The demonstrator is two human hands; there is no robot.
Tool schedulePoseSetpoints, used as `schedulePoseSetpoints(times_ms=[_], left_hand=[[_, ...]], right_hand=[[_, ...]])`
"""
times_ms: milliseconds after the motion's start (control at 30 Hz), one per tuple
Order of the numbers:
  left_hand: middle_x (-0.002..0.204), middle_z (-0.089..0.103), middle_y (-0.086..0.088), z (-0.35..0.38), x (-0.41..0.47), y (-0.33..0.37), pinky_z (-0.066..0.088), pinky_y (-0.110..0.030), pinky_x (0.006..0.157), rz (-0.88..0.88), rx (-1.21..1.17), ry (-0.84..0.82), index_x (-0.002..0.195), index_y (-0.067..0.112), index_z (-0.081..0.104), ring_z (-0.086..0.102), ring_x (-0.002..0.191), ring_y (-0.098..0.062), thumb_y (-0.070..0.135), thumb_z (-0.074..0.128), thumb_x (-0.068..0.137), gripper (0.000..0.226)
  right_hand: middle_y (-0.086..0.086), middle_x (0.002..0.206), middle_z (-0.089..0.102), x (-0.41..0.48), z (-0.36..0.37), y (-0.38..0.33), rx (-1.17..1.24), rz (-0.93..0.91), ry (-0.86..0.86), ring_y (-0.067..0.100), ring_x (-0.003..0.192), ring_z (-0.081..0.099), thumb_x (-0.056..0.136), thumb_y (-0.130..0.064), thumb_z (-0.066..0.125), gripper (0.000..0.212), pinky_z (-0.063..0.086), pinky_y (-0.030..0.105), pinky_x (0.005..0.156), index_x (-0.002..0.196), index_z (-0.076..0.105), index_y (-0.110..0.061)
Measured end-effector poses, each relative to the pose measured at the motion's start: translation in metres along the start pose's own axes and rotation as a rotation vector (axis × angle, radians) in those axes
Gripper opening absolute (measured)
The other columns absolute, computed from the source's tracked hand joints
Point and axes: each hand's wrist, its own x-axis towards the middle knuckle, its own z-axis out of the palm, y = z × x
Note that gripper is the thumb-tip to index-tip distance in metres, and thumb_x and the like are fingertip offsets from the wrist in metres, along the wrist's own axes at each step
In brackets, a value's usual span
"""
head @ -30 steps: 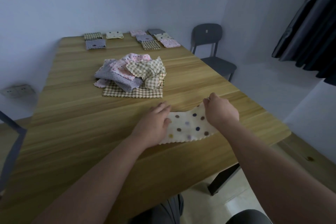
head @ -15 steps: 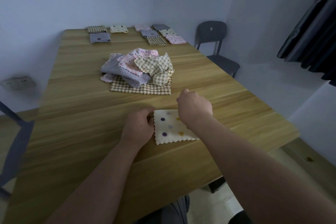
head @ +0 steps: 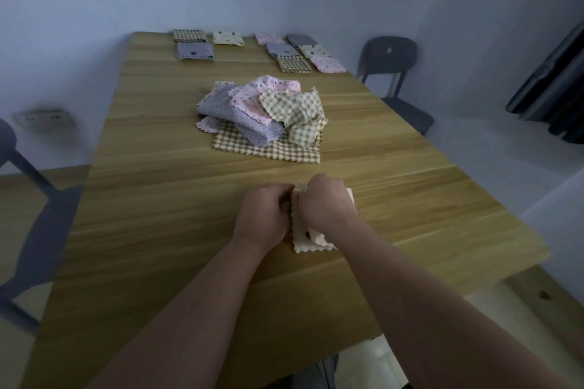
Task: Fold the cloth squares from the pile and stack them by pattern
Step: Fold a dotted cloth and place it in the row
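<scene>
Nine folded cloths [head: 194, 50], one loose pile [head: 262, 110], one cream dotted cloth [head: 303, 240], two chairs [head: 388, 54], one table [head: 158, 199].

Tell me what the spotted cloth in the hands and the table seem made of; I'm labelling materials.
Spotted cloth: thin fabric, possibly cotton, matte cream; it bends softly and has a zigzag-cut edge. Table: wood or wood-look laminate, smooth with slight sheen; long grain streaks and plank seams show, but which cannot be told.

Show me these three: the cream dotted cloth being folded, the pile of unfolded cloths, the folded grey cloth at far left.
cream dotted cloth [head: 305, 245], head view, its near left corner.
pile of unfolded cloths [head: 249, 123], head view, grey cloth in front.
folded grey cloth [head: 194, 51], head view, middle of top.
</scene>
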Motion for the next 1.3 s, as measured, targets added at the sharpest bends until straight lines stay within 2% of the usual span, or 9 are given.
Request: schedulePoseSetpoints(times_ms=[133, 333, 400, 467, 600, 767, 967, 1134, 1300], left_hand=[[0.098, 0.077, -0.002, -0.003, 0.001, 0.001, 0.042, -0.018, 0.072, -0.015, -0.009, 0.036, 0.108, 0.018, 0.078, 0.069, 0.091, -0.019, -0.001, 0.056, 0.089, 0.035], [0.125, 0.070, -0.006, -0.001, 0.002, 0.001, 0.048, -0.023, 0.092, -0.127, -0.053, 0.031, 0.140, 0.016, 0.061, 0.064, 0.116, -0.021, 0.000, 0.049, 0.096, 0.048], [0.126, 0.068, -0.006, -0.001, 0.001, 0.002, 0.047, -0.025, 0.092, -0.046, -0.043, 0.050, 0.142, 0.017, 0.059, 0.062, 0.117, -0.021, 0.005, 0.048, 0.100, 0.044], [0.145, 0.056, -0.001, 0.000, 0.002, 0.003, 0.040, -0.028, 0.110, 0.097, -0.019, 0.022, 0.145, 0.016, 0.055, 0.048, 0.136, -0.015, 0.011, 0.047, 0.104, 0.042], [0.163, 0.032, 0.006, 0.011, 0.002, 0.004, 0.017, -0.033, 0.124, 0.282, 0.248, -0.215, 0.156, 0.020, 0.037, 0.022, 0.151, -0.010, 0.031, 0.036, 0.109, 0.049], [0.169, 0.012, 0.009, 0.026, -0.001, 0.002, 0.002, -0.041, 0.126, 0.246, 0.495, -0.384, 0.161, 0.023, 0.020, 0.002, 0.155, -0.009, 0.039, 0.023, 0.109, 0.055], [0.169, 0.003, 0.012, 0.027, -0.001, 0.008, 0.000, -0.042, 0.126, 0.180, 0.544, -0.429, 0.162, 0.025, 0.009, -0.004, 0.154, -0.004, 0.037, 0.020, 0.108, 0.057], [0.169, 0.004, 0.013, 0.023, 0.001, 0.012, 0.000, -0.040, 0.126, 0.129, 0.512, -0.445, 0.163, 0.026, 0.010, -0.002, 0.154, -0.003, 0.036, 0.025, 0.107, 0.058], [0.167, 0.021, 0.003, 0.019, 0.002, 0.013, 0.010, -0.040, 0.126, 0.013, 0.388, -0.307, 0.160, 0.017, 0.024, 0.013, 0.154, -0.012, 0.042, 0.026, 0.109, 0.058]], right_hand=[[0.012, 0.087, 0.066, -0.001, 0.007, 0.001, 0.101, -0.002, -0.044, 0.033, 0.081, 0.069, 0.101, -0.032, 0.044, 0.032, 0.056, 0.034, 0.066, 0.096, 0.064, -0.007], [0.010, 0.097, 0.071, -0.006, 0.002, 0.021, 0.203, -0.051, 0.154, 0.023, 0.067, 0.067, 0.104, -0.026, 0.043, 0.030, 0.052, 0.027, 0.047, 0.118, 0.066, -0.013], [0.007, 0.111, 0.070, -0.007, 0.001, 0.036, 0.127, -0.134, 0.293, 0.024, 0.087, 0.068, 0.102, -0.020, 0.045, 0.033, 0.057, 0.034, 0.065, 0.128, 0.065, -0.016], [0.006, 0.124, 0.067, -0.005, 0.004, 0.052, 0.014, -0.273, 0.369, 0.027, 0.114, 0.061, 0.101, -0.015, 0.046, 0.035, 0.055, 0.042, 0.089, 0.131, 0.065, -0.015], [-0.001, 0.156, 0.045, 0.000, 0.013, 0.075, -0.177, -0.318, 0.160, 0.022, 0.149, 0.033, 0.107, -0.028, 0.036, 0.043, 0.030, 0.044, 0.118, 0.146, 0.050, -0.021], [-0.010, 0.168, 0.017, -0.005, 0.025, 0.096, -0.191, -0.248, 0.004, 0.016, 0.156, 0.005, 0.109, -0.043, 0.019, 0.053, 0.008, 0.043, 0.126, 0.160, 0.025, -0.027], [-0.013, 0.169, 0.002, -0.007, 0.029, 0.106, -0.165, -0.227, -0.018, 0.013, 0.156, -0.005, 0.107, -0.050, 0.012, 0.059, -0.001, 0.041, 0.127, 0.162, 0.011, -0.029], [-0.008, 0.170, 0.001, -0.006, 0.029, 0.106, -0.150, -0.187, 0.002, 0.017, 0.156, -0.005, 0.107, -0.050, 0.012, 0.062, 0.000, 0.042, 0.127, 0.163, 0.009, -0.024], [-0.001, 0.169, 0.016, -0.004, 0.030, 0.114, 0.003, -0.112, 0.131, 0.021, 0.156, 0.005, 0.106, -0.048, 0.014, 0.064, 0.008, 0.046, 0.126, 0.161, 0.022, -0.017]])
